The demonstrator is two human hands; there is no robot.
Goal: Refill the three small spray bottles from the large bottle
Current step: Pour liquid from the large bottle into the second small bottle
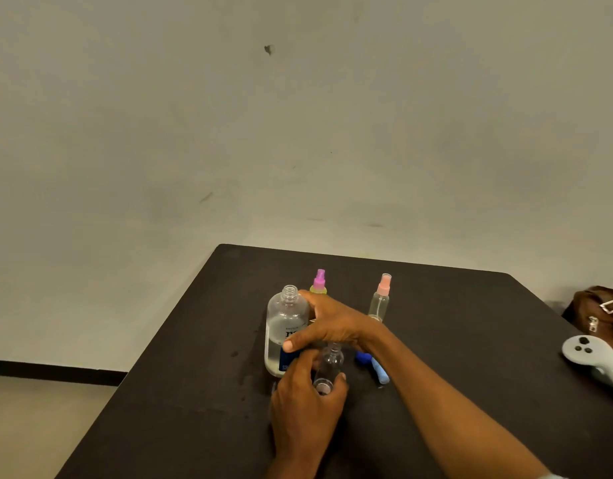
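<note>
The large bottle stands upright and uncapped near the middle of the dark tabletop, clear liquid filling its lower part, a dark label on its front. The right hand wraps around it from the right side, thumb across the front, fingers curled behind. Just in front, the left hand grips a small clear spray bottle with no spray top on — fingers closed around its lower body, the bottle tilted. Behind the large bottle stands a yellow-green bottle with a purple sprayer; toward the far right edge, apart from it, a clear bottle with a pink sprayer. A blue sprayer top lies on the tabletop beside the right wrist. At the right edge rest a grey controller and a brown bag.
</note>
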